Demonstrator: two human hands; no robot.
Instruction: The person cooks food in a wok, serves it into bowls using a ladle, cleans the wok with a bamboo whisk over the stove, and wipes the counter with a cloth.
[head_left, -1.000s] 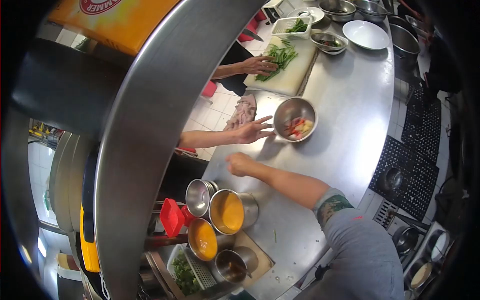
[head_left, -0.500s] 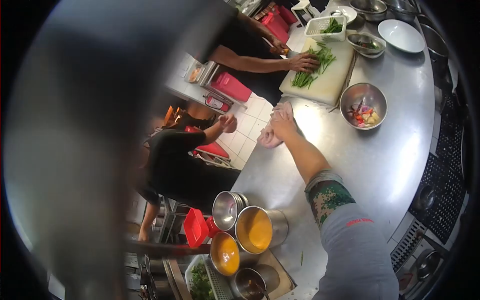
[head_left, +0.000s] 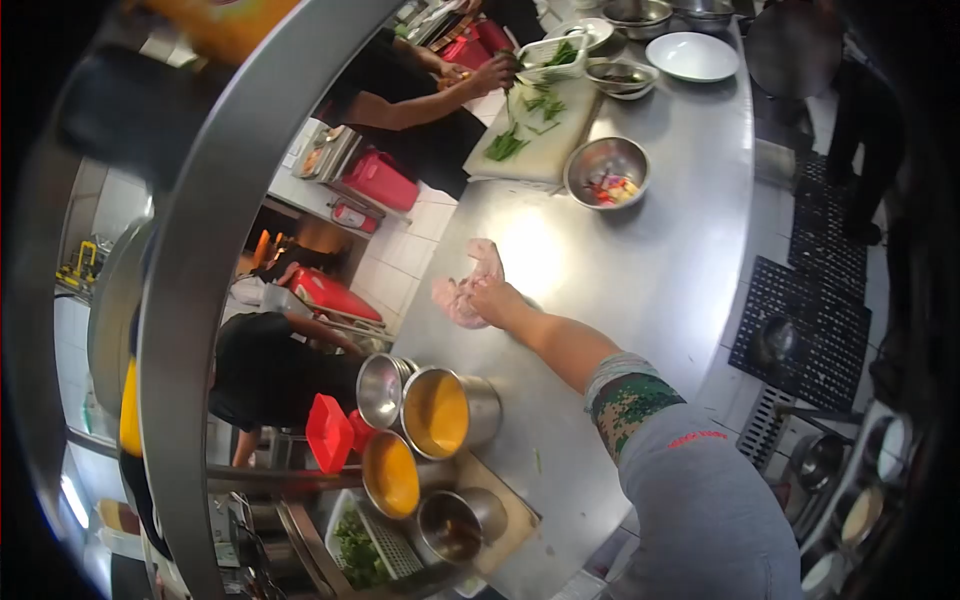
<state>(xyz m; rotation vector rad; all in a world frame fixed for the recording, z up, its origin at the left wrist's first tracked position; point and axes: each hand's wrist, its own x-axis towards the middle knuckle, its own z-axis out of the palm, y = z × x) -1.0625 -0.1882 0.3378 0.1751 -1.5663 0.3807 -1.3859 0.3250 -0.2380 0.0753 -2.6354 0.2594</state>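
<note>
1. Crumpled, pinkish cloth (head_left: pixel 485 258): soft and folded, it lies on the smooth, shiny metal desk (head_left: pixel 570 400), close to the left edge.
2. Right hand (head_left: pixel 490 300): fingers curled closed, bunching the cloth against the metal. The left hand is out of view; its state cannot be told.
3. Round, polished steel bowl (head_left: pixel 580 160): above the cloth, holding red and pale yellow pieces.
4. Pale, flat rectangular cutting board (head_left: pixel 540 165): at the upper left edge, bearing slender cut greens (head_left: pixel 507 146); a co-worker's hand (head_left: pixel 493 75) is over its upper end.
5. Smooth, round white plate (head_left: pixel 693 57): near the upper right corner.
6. Cylindrical steel pot (head_left: pixel 484 410) of orange liquid: toward the lower left, beside nested metal bowls (head_left: pixel 378 392) and an angular red plastic container (head_left: pixel 327 433).
</note>
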